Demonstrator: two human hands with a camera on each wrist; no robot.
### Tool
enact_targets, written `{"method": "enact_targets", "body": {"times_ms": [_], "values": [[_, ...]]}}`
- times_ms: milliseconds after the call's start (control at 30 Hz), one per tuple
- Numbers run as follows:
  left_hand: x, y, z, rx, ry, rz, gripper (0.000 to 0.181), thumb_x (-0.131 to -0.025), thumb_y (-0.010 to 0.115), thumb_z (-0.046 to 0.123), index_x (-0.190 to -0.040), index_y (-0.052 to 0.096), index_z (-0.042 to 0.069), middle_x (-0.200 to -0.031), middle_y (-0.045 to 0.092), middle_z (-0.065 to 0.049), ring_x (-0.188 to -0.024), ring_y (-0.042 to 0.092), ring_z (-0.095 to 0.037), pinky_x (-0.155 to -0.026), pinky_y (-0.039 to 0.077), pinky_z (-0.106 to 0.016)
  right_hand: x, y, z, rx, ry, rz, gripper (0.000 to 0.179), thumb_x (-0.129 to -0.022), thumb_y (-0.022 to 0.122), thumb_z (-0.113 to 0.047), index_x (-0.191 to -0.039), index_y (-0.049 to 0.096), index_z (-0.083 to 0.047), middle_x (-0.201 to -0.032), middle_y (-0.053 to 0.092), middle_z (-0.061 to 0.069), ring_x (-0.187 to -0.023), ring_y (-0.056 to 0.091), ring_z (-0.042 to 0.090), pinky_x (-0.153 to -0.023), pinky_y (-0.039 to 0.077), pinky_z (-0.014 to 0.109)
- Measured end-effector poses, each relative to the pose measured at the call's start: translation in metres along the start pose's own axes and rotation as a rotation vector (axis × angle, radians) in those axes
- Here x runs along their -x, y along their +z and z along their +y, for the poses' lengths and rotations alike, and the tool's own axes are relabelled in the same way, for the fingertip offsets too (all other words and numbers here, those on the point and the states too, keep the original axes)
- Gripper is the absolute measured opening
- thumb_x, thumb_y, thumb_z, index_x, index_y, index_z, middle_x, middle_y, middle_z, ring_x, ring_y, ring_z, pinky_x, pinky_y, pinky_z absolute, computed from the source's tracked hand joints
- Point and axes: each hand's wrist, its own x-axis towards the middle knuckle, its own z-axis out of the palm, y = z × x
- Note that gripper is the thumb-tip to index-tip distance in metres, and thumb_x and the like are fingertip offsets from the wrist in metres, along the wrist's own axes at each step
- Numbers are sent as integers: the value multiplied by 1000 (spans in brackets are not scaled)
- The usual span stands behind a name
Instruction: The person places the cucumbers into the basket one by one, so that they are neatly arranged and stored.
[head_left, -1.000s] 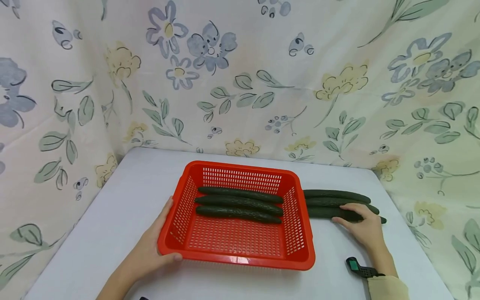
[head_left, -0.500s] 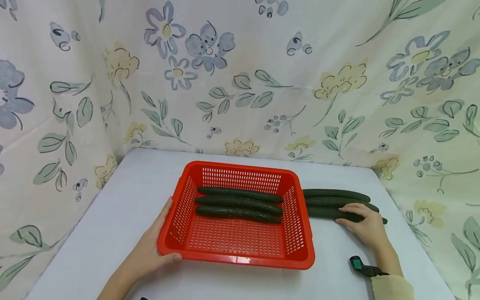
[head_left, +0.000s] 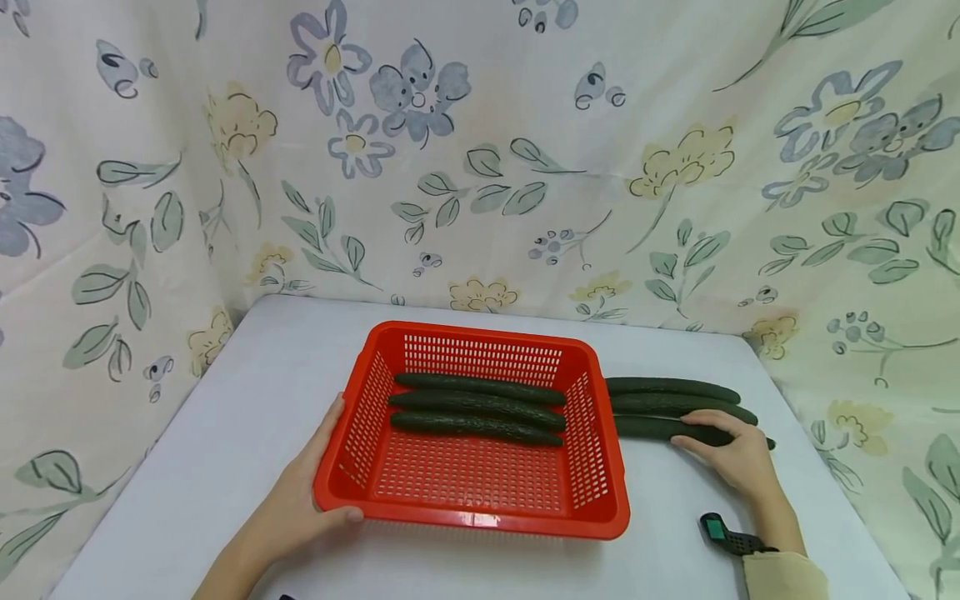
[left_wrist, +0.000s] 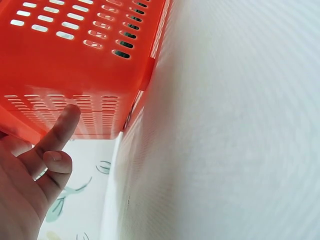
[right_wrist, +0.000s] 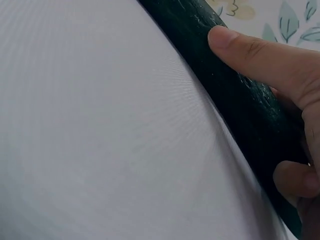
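A red plastic basket [head_left: 472, 520] with slotted walls stands mid-table in the head view. Three dark green cucumbers [head_left: 477, 406] lie side by side in its far half. My left hand [head_left: 296, 496] grips the basket's near left corner, thumb on the front rim and fingers along the left side. Right of the basket, my right hand [head_left: 738, 460] pinches the nearest cucumber [head_left: 647, 427] of another three, toward its right end. The right wrist view shows the thumb and a fingertip on that cucumber's skin [right_wrist: 225, 90]. Two more cucumbers [head_left: 671, 388] lie just behind it.
White cloth covers the table [head_left: 225, 417]. A flowered curtain [head_left: 480, 167] hangs along its back and sides. The right wrist wears a black band [head_left: 742, 542] with a small green-faced device. The basket's right wall stands close to the left ends of the outside cucumbers.
My right hand has moved slightly right and closed on the nearest cucumber. A narrow white gap now shows between that cucumber and the one behind. The left hand and basket stay put.
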Motion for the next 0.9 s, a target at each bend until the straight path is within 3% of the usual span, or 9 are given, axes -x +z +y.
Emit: {"method": "enact_targets", "body": {"times_ms": [100,167,267,333,433,567,767,900], "values": [[0,0,0,4,-1,-1,131,-75,92,20,-172,5,31,-175,25,-10,-136,52,-16,-83,61,-25,0,0,1,39,-11,0,33,-78,97,-29,-106,83,-17,-116,75,7,-111,50,-14,-105,41,18],[0,0,0,9,-1,1,131,-75,92,19,-172,5,31,-175,24,-10,-135,51,-10,-84,61,-25,0,-2,1,56,-1,-10,37,-79,96,-31,-108,83,-14,-119,75,13,-116,57,4,-110,47,41],[0,2,0,6,1,-2,131,-75,92,19,-172,5,31,-175,24,-11,-136,51,-10,-84,61,-25,1,-5,3,59,35,-31,44,-80,95,-34,-113,81,-10,-124,73,20,-121,59,34,-104,44,70],[0,3,0,6,-3,-4,131,-75,92,20,-172,5,31,-175,24,-10,-137,52,-16,-84,60,-25,2,-6,4,46,60,-39,46,-80,95,-35,-115,81,-10,-126,72,21,-123,57,40,-104,42,73],[0,3,-1,4,-12,-4,131,-75,92,21,-172,5,32,-175,25,-10,-137,52,-18,-84,60,-25,3,-5,5,31,54,-34,45,-79,96,-34,-115,81,-11,-125,72,20,-122,57,14,-105,43,72],[0,1,-2,4,-9,0,131,-75,92,18,-172,6,32,-176,24,-9,-136,49,-3,-85,60,-25,3,-2,6,16,13,-12,42,-78,97,-30,-112,81,-11,-121,73,20,-111,40,-22,-103,43,73],[0,0,-3,0,7,-2,131,-75,91,19,-172,5,31,-176,22,-9,-135,44,8,-85,60,-25,4,-1,6,14,3,12,40,-77,97,-28,-109,81,-11,-119,73,20,-110,35,-27,-104,43,73],[0,-1,-3,-8,11,0,132,-75,92,19,-172,4,31,-176,23,-9,-135,45,7,-86,60,-25,5,1,6,32,7,19,39,-78,97,-28,-110,82,-12,-121,73,16,-112,36,-26,-112,44,55]]}}
